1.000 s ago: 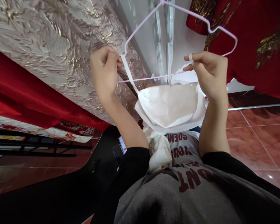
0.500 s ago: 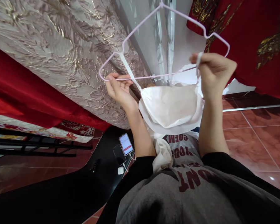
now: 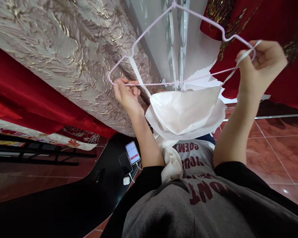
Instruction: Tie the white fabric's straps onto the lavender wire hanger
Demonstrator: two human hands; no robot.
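Observation:
A pale pink wire hanger [image 3: 149, 27] spans the upper middle of the view. My left hand [image 3: 129, 94] has its thumb and fingers closed on the lower bar near the left corner. From the hanger's left notch runs one thin strap of a white strappy garment [image 3: 186, 110], whose body hangs below the bar. My right hand [image 3: 260, 66] is closed on the other strap [image 3: 249, 51], pulled taut at the hanger's right end. That strap lies over the thumb. Whether the right fingers also touch the wire is hard to see.
Textured beige fabric with golden creases [image 3: 72, 62] hangs on the left beside red cloth [image 3: 39, 96]. A red garment with gold sequins [image 3: 270, 26] hangs at right. Two phones with cables, one with a lit screen [image 3: 132, 152], lie on a black surface [image 3: 84, 198] at lower left.
My right hand has moved right and slightly up, drawing the strap from inside the hanger's frame to its right end. The garment's top edge has stretched wider. My left hand stays put.

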